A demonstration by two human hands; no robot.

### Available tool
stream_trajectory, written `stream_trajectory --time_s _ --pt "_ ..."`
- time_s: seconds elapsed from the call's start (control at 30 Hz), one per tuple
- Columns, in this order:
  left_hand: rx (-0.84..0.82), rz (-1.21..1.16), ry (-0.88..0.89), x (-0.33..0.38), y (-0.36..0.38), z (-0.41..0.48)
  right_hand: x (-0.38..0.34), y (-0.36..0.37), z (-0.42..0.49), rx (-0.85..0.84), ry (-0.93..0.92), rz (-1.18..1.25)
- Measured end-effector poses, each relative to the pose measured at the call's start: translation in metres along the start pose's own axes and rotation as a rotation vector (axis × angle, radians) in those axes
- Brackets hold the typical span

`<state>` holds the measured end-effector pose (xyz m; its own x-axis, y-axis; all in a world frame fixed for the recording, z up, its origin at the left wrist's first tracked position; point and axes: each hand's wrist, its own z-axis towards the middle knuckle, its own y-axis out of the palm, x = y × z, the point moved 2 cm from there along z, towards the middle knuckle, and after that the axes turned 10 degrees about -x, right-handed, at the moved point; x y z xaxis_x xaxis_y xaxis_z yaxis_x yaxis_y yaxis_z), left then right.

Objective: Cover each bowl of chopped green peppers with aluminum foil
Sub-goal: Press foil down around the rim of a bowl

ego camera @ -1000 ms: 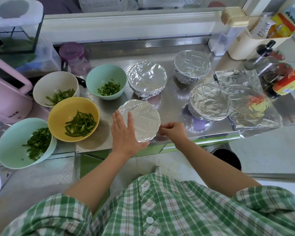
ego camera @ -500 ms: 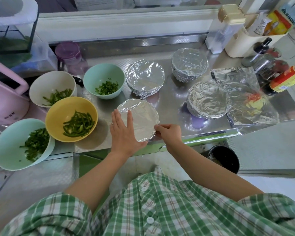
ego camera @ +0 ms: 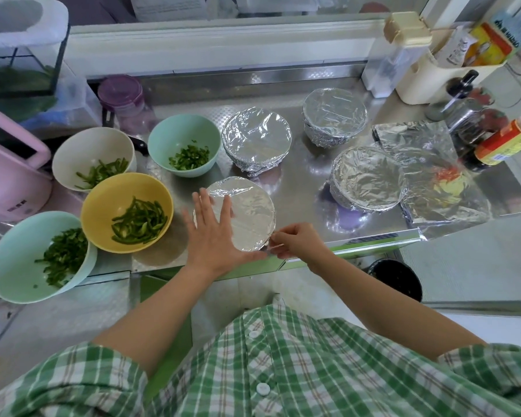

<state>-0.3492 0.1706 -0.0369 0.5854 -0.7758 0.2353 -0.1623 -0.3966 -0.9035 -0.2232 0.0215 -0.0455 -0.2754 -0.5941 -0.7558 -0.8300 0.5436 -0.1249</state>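
While the left hand (ego camera: 212,233) lies flat on top, fingers straight and spread in a wide grip, the front bowl (ego camera: 262,236) sits close to the near edge of the tabletop (ego camera: 307,176), its mouth sealed under a smooth sheet of foil (ego camera: 250,206). The right hand (ego camera: 295,240) is at the bowl's near right rim, its grip narrow, thumb and fingertips pinching the foil's edge there.

Farther back stand three more wrapped bowls, apart from one another: the middle covered bowl (ego camera: 257,141), the back covered bowl (ego camera: 334,115) and the right covered bowl (ego camera: 369,179), this last just beside a pile of loose foil sheets (ego camera: 427,164).

To the left, four bowls are uncovered, each holding chopped green peppers (ego camera: 139,221): a yellow bowl (ego camera: 103,191) near the left hand, a small mint bowl (ego camera: 175,130) behind it, a white bowl (ego camera: 88,145) farther left, and a large mint bowl (ego camera: 15,251) at the near left. A pink appliance (ego camera: 9,176) stands at the far left.
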Motion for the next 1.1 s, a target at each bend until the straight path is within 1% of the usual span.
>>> stream_trajectory --time_s 0.07,0.1,0.13,0.2,0.23,0.3,0.37,0.43,0.53,0.63,0.83,0.93,1.03,1.07,1.1 --pt "-0.043 0.041 -0.046 0.01 0.002 -0.002 -0.005 -0.009 0.007 0.177 -0.07 -0.218" --pt "-0.055 0.054 -0.064 0.015 0.004 -0.003 -0.009 -0.011 0.009 0.216 -0.119 -0.281" --pt "-0.057 0.058 -0.08 0.017 0.005 -0.002 -0.012 -0.011 0.012 0.195 -0.165 -0.306" --pt "-0.035 0.056 -0.1 0.019 0.006 -0.001 -0.015 -0.006 0.016 0.087 -0.212 -0.295" --pt "-0.022 0.061 -0.1 0.018 0.006 0.0 -0.014 -0.003 0.019 0.053 -0.217 -0.279" --pt "-0.008 0.073 -0.083 0.014 0.007 0.0 -0.011 0.0 0.023 0.065 -0.205 -0.218" --pt "-0.002 0.075 -0.064 0.01 0.009 0.0 -0.007 0.0 0.027 0.084 -0.142 -0.069" --pt "0.001 0.077 -0.054 0.009 0.01 -0.001 -0.005 0.001 0.028 0.05 -0.086 0.041" --pt "-0.003 0.088 -0.054 0.009 0.011 0.0 -0.004 0.004 0.029 0.062 -0.059 0.04" --pt "-0.002 0.096 -0.058 0.01 0.012 0.001 -0.002 0.006 0.029 0.076 -0.033 0.126" --pt "0.005 0.093 -0.054 0.01 0.012 0.0 0.011 0.016 0.022 0.24 -0.009 0.291" --pt "-0.01 0.116 -0.044 0.007 0.012 0.001 0.016 0.021 0.02 0.189 0.034 0.372" --pt "-0.009 0.127 -0.032 0.007 0.011 0.002 0.015 0.022 0.018 0.118 0.03 0.586" --pt "-0.008 0.131 -0.033 0.008 0.011 0.002 0.014 0.021 0.018 0.108 0.027 0.593" --pt "-0.007 0.133 -0.033 0.008 0.011 0.002 0.014 0.021 0.019 0.1 0.019 0.537"
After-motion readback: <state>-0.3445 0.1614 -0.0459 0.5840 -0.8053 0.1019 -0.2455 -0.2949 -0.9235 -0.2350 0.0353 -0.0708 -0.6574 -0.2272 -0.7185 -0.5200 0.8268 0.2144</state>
